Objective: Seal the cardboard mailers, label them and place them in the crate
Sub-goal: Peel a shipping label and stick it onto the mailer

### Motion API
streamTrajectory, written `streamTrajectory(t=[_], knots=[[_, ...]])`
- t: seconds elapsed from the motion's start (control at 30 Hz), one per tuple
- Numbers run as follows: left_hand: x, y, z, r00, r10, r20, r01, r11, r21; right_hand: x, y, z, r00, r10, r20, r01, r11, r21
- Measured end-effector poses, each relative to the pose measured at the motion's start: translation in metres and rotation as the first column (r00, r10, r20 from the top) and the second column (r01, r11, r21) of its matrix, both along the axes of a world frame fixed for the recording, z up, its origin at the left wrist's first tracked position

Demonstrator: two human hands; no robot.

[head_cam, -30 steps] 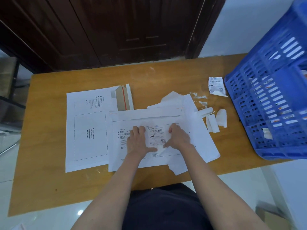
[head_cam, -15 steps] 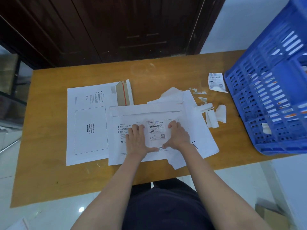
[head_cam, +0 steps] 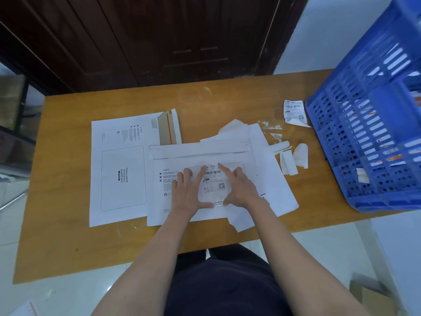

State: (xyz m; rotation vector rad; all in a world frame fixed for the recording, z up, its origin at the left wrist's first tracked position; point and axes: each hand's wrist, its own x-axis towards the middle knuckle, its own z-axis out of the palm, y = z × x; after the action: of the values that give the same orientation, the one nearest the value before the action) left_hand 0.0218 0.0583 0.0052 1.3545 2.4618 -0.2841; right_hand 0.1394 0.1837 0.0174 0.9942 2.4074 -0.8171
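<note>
- The flat white cardboard mailer is lying on the wooden table; judged light, stiff.
- Both hands, left and right, are pressing flat-fingered on its printed shipping label.
- Gripping opposite edges is advisable.

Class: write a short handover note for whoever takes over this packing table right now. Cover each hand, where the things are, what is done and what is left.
Left hand: flat, pressing the label, no grip.
Right hand: the same, on the label's other side.
Centre mailer: flap folded over, label on.
Left mailer: flap open, no label.
Spare label lies by the crate, right of the table.
Left: crate the centre mailer; seal, label and crate the other.
</note>
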Motion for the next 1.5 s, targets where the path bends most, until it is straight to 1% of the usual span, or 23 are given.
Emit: streamTrajectory(t=[0.1,0.27,0.33,0.37,0.4,0.43,0.47,0.53,0.63,0.73,0.83,0.9,0.93,1.0,1.03,1.17,1.23,1.27,1.3,1.33,1.4,1.47,1.5], knots=[[-0.005,0.002,0.000,1.000,0.019,0.000,-0.019,0.999,-0.030,0.000,0.004,0.000,0.997,0.019,0.077,-0.019,1.000,-0.006],[-0.015,-0.001,0.002,0.999,0.001,0.035,0.000,1.000,-0.028,-0.001,0.007,-0.004,0.994,-0.005,0.107,0.009,0.999,-0.035],[-0.020,-0.010,0.002,0.993,0.018,0.118,-0.025,0.998,0.058,-0.001,0.011,-0.006,0.989,-0.144,0.037,0.148,0.978,-0.146],[-0.023,-0.015,0.001,0.987,0.043,0.153,-0.065,0.988,0.138,0.000,0.013,-0.005,0.959,-0.282,-0.036,0.269,0.940,-0.208],[-0.025,-0.019,0.000,0.980,0.084,0.181,-0.126,0.964,0.234,0.002,0.015,-0.006,0.904,-0.413,-0.111,0.384,0.898,-0.213],[-0.026,-0.022,-0.001,0.969,0.131,0.210,-0.196,0.924,0.328,0.003,0.017,-0.004,0.850,-0.500,-0.168,0.481,0.865,-0.139],[-0.027,-0.022,-0.002,0.956,0.174,0.238,-0.258,0.883,0.392,0.005,0.018,-0.003,0.824,-0.538,-0.179,0.546,0.838,-0.006],[-0.028,-0.020,-0.002,0.946,0.218,0.241,-0.301,0.867,0.397,0.008,0.020,-0.003,0.776,-0.617,-0.130,0.631,0.760,0.158],[-0.026,-0.015,-0.004,0.960,0.241,0.140,-0.274,0.909,0.315,0.006,0.021,-0.002,0.715,-0.699,-0.011,0.694,0.708,0.134],[-0.027,-0.010,-0.004,0.954,0.261,0.148,-0.292,0.921,0.257,0.002,0.024,-0.005,0.733,-0.680,0.030,0.670,0.728,0.148],[-0.034,-0.010,-0.001,0.929,0.328,0.170,-0.365,0.881,0.301,-0.001,0.028,-0.005,0.723,-0.689,0.046,0.678,0.721,0.141],[-0.039,-0.016,0.001,0.825,0.537,0.174,-0.561,0.748,0.355,-0.001,0.029,-0.005,0.727,-0.684,0.062,0.671,0.727,0.146],[-0.041,-0.019,0.002,0.728,0.660,0.186,-0.677,0.650,0.345,-0.001,0.030,-0.005,0.728,-0.682,0.069,0.668,0.729,0.149],[-0.044,-0.026,0.004,0.530,0.824,0.202,-0.844,0.487,0.227,0.000,0.030,-0.004,0.728,-0.680,0.091,0.664,0.732,0.153],[-0.045,-0.028,0.003,0.486,0.853,0.194,-0.873,0.459,0.168,0.000,0.031,-0.004,0.731,-0.676,0.100,0.659,0.736,0.156],[-0.048,-0.033,-0.001,0.514,0.833,0.205,-0.858,0.496,0.135,-0.002,0.031,0.003,0.727,-0.678,0.110,0.667,0.735,0.122],[-0.051,-0.029,0.004,0.547,0.826,0.134,-0.837,0.539,0.096,-0.001,0.038,0.004,0.709,-0.699,0.094,0.703,0.711,-0.018],[-0.053,-0.024,0.009,0.591,0.800,0.108,-0.807,0.582,0.104,0.000,0.045,0.007,0.714,-0.695,0.082,0.699,0.704,-0.125],[-0.054,-0.016,0.013,0.642,0.755,0.135,-0.766,0.624,0.152,0.001,0.053,0.010,0.710,-0.702,0.061,0.691,0.676,-0.256],[-0.056,-0.004,0.020,0.696,0.682,0.224,-0.718,0.657,0.230,0.000,0.063,0.016,0.691,-0.722,0.037,0.676,0.627,-0.386],[-0.051,0.025,0.037,0.787,0.437,0.436,-0.600,0.706,0.376,0.000,0.079,0.035,0.683,-0.730,0.020,0.610,0.556,-0.565],[-0.038,0.061,0.059,0.832,0.214,0.513,-0.452,0.797,0.401,-0.002,0.087,0.056,0.726,-0.688,0.011,0.538,0.556,-0.634],[-0.028,0.081,0.070,0.830,0.154,0.536,-0.386,0.852,0.353,-0.003,0.090,0.063,0.744,-0.668,-0.006,0.508,0.571,-0.645]])
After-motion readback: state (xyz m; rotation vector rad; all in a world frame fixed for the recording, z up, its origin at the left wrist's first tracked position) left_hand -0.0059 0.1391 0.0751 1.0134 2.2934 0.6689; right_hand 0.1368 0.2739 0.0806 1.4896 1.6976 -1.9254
